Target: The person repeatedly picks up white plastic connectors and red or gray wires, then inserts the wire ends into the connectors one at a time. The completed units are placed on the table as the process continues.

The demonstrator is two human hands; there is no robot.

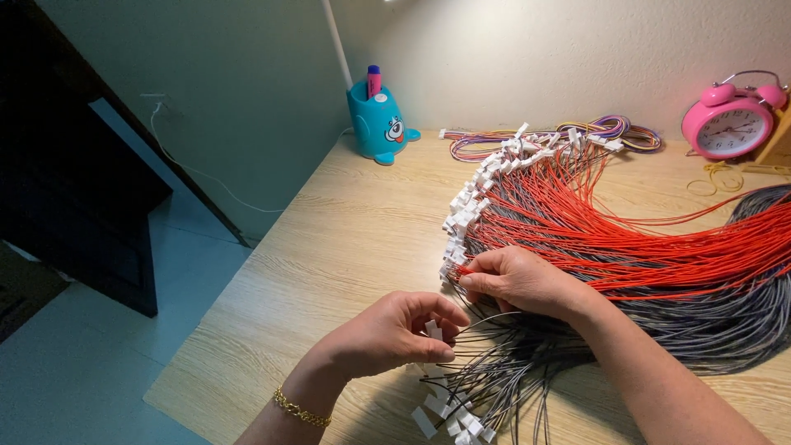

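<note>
The left hand (394, 334) is curled up tight, and its fingertips pinch a small white plug (432, 330) with a thin grey wire (486, 318) coming out of it. The right hand (517, 280) sits just a little farther away and to the right. Its thumb and finger squeeze the end of one red wire (464, 269), right at the near end of the row of white plugs (463, 216).

Lots of red wires (626, 235) fan out across the wooden table (346, 239) toward the right. Grey wires (709, 321) lie under them and spread to the near side (some loose white plugs (449, 416) lie there too).

At the far edge stands a blue pen holder (377, 124) shaped like a funny animal, and far to the right is a pink alarm clock (729, 124). A bunch of many-coloured wires (577, 136) lies between them.
</note>
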